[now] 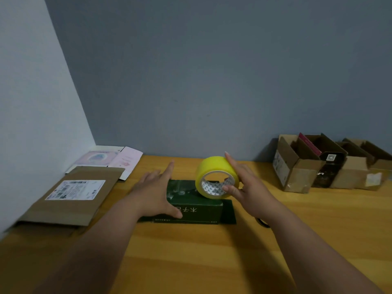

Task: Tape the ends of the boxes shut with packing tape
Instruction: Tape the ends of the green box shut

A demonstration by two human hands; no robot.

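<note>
A dark green box (191, 200), rectangular and of smooth printed cardboard with pale characters on its near side, lies in the middle of the wooden tabletop (212, 262), whose surface is warm yellow-brown with long grain lines; a shiny strip of clear tape shows on the top of the box, slightly wrinkled; the left hand (154, 187) lies flat on the left part of the box, its fingers straight and spread, so its grip is open and only presses; the right hand (244, 183) holds a roll of yellow packing tape (216, 177), thumb at the near rim and fingers along the far side, so this grip is closed around the roll; the roll stands on its edge on the right part of the box top, round and glossy, with a white patterned core; at the left lie flat brown cardboard mailers (72, 196) with a white label; at the right, near the wall, stand open brown cartons (301, 166) with rough flaps.
</note>
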